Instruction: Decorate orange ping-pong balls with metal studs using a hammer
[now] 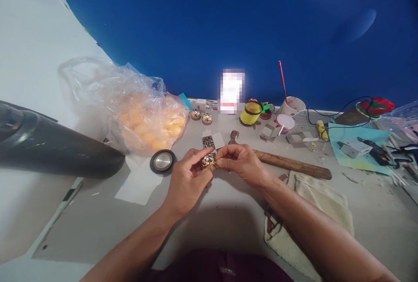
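My left hand point(187, 181) holds a small round ball point(208, 160) with a shiny, gold-and-silver studded surface. Its fingers are wrapped round the ball. My right hand point(240, 163) is closed in a pinch at the ball's right side, its thumb and fingertip touching or nearly touching it; whatever lies between them is too small to make out. Just beyond the ball, a small open box point(208, 141) contains many tiny shiny dark pieces. Two similar studded domes point(207, 118) sit farther back. A hammer point(292, 163) lies behind my right hand, its head near the box.
At the left stand a clear plastic bag point(140, 116) of orange balls and a dark cylinder point(62, 142). A round metal-topped disc point(163, 161) is near my left hand. A cloth point(320, 203) lies under my right forearm. Behind are a yellow cup point(251, 114) and white cup point(291, 107).
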Tool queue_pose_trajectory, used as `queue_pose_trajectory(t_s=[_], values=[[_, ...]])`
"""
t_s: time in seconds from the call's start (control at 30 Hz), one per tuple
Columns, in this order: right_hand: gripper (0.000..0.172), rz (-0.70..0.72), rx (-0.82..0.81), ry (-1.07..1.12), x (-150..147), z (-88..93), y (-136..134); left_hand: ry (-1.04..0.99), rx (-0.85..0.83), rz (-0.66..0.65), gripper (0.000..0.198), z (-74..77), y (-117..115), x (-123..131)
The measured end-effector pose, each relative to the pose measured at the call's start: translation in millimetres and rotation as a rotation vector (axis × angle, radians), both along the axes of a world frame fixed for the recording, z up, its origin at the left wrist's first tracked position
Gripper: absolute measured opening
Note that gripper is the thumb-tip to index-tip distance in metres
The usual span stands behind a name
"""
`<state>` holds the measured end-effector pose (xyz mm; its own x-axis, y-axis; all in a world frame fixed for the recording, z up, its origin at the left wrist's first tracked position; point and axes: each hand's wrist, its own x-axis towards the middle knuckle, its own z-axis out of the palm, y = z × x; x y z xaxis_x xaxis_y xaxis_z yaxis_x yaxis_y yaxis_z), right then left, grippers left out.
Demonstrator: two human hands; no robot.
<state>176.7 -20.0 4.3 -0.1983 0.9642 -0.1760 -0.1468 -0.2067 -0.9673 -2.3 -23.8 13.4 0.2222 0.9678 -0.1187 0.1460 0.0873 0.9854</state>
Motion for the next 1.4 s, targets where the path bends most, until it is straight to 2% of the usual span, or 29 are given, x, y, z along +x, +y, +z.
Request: queue_pose_trajectory(t_s=[0.2,0.4,0.8,1.07,1.2,1.3,1.4], values=[[0.012,-0.087,0.063,-0.179,-5.3,7.6,-4.9,0.068,0.134,0.086,0.031,-1.0,-5.7,5.3],[0.006,-0.132,0.081,-0.236,-10.9,11.3,-8.6,0.067,0.181,0.136,0.028,-0.1,-9.7,8.7],[0.009,-0.065,0.076,-0.177,-10.5,16.9,-13.1,-0.065,0.067,0.054,0.031,3.8,-6.6,9.8],[0.009,-0.181,0.13,-0.502,-22.1,20.9,-21.6,-0.099,0.086,0.14,0.026,-4.5,-11.9,12.0],[0.009,-0.183,0.172,-0.621,-25.0,23.8,-24.7,-0.087,0.217,0.171,0.023,-11.2,-15.2,13.6],[0.008,-0.175,0.186,-0.646,-25.4,26.1,-26.4,-0.078,0.337,0.2,0.022,-16.2,-16.8,15.5],[0.007,-0.176,0.17,-0.659,-25.7,26.7,-27.4,-0.058,0.386,0.214,0.024,-18.4,-17.8,18.2]])
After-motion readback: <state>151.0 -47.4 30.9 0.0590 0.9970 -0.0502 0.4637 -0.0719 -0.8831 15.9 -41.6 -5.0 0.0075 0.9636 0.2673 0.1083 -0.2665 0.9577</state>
